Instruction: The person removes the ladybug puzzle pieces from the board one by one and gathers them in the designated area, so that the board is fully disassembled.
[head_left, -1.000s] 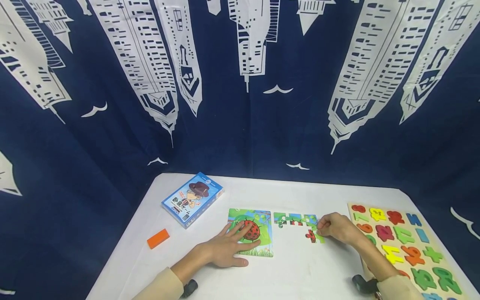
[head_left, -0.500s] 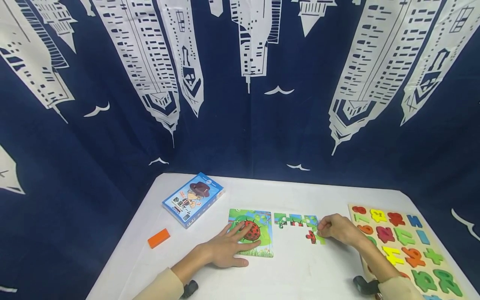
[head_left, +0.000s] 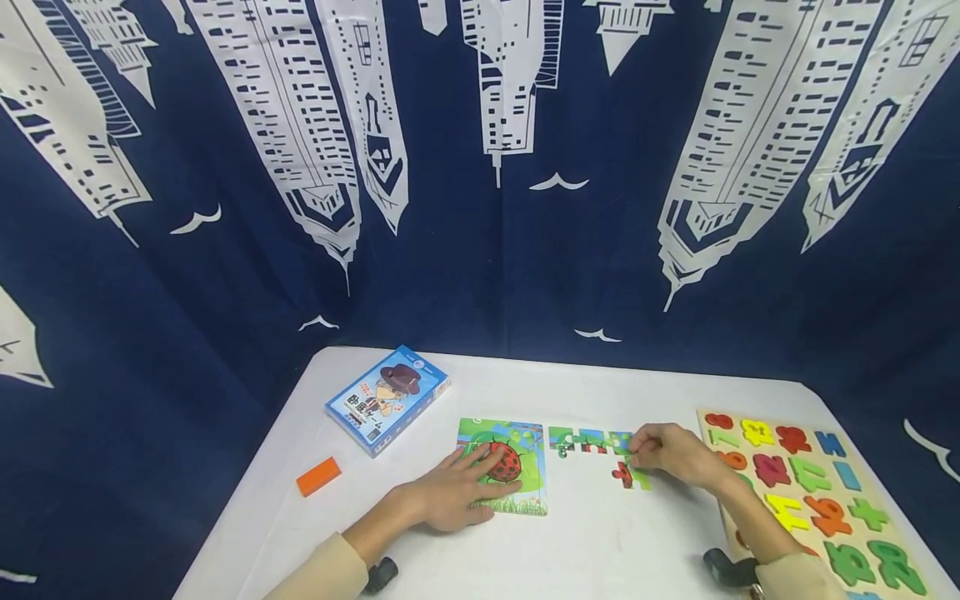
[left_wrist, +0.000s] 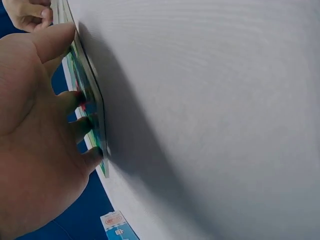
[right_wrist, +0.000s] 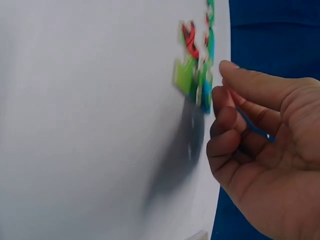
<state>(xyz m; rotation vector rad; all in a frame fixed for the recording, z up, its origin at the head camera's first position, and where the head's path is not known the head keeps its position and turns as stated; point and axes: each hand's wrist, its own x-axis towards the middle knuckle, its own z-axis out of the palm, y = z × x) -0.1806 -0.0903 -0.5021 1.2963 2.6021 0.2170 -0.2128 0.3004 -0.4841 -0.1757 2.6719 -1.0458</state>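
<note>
My left hand (head_left: 453, 493) lies with fingers spread on the ladybug puzzle board (head_left: 528, 492), partly covering its picture. In the left wrist view, the fingertips of the left hand (left_wrist: 40, 115) rest on the board's face. To its right, joined jigsaw pieces (head_left: 592, 439) form a row, with a red-and-green piece (head_left: 624, 475) below the right end. My right hand (head_left: 675, 454) is at that end, its fingertips beside the top right piece. In the right wrist view, the fingers of the right hand (right_wrist: 265, 145) are curled, and I see no piece between thumb and forefinger.
A blue game box (head_left: 386, 400) and an orange block (head_left: 318, 477) lie to the left. On the right, a wooden board (head_left: 813, 500) of coloured numbers sits under the right forearm. The white table (head_left: 555, 558) ends at a navy curtain (head_left: 465, 275) behind.
My right hand has shifted slightly up and left, from beside the lower right piece toward the top right corner piece. The left hand stays on the ladybug board.
</note>
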